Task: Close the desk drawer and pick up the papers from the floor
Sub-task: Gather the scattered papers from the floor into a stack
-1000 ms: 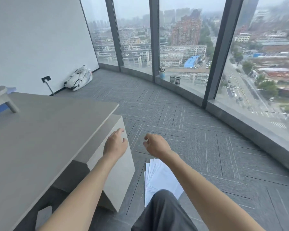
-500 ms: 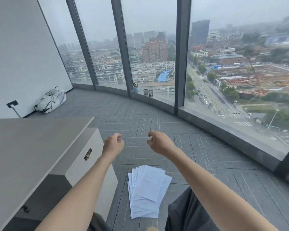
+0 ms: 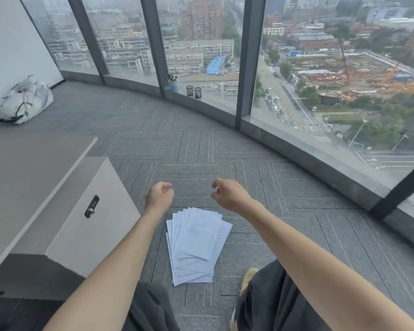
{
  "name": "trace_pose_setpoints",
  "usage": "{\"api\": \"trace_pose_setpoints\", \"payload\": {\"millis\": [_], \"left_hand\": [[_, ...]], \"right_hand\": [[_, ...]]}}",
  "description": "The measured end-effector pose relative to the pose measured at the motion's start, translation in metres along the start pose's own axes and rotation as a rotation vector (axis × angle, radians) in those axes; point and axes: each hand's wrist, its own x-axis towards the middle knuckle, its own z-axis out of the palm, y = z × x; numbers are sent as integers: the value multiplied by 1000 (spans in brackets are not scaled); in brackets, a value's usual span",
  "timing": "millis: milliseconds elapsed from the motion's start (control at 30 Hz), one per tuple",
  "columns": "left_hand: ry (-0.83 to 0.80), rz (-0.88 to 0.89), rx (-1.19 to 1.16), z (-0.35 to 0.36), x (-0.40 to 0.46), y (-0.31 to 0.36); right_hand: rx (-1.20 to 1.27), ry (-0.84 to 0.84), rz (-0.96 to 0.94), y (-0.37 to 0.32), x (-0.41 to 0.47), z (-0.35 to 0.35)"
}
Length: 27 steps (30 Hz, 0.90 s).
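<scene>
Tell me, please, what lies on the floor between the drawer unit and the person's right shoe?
In the head view, the fanned papers lie on the grey carpet between the drawer unit and the right shoe; nothing else is there.

The papers (image 3: pixel 196 244) lie fanned on the floor (image 3: pixel 285 225), just right of the drawer unit (image 3: pixel 81 225) under the table (image 3: pixel 26 173). Both hands (image 3: pixel 159 196) (image 3: pixel 230 194) hang above the papers' far end. A bag (image 3: pixel 24 102) lies against the far left wall; cups (image 3: pixel 193 91) stand on the window ledge.

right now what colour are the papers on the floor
White with faint print, the papers lie fanned on grey carpet; head view shows them best.
</scene>
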Motion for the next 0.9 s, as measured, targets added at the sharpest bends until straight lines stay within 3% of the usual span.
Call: {"api": "trace_pose_setpoints", "payload": {"millis": [433, 900], "left_hand": [[-34, -317, -73, 75, 119, -110], [-99, -565, 54, 160, 220, -285]], "right_hand": [[188, -166, 189, 52, 129, 139], [256, -368, 409, 165, 220, 304]]}}
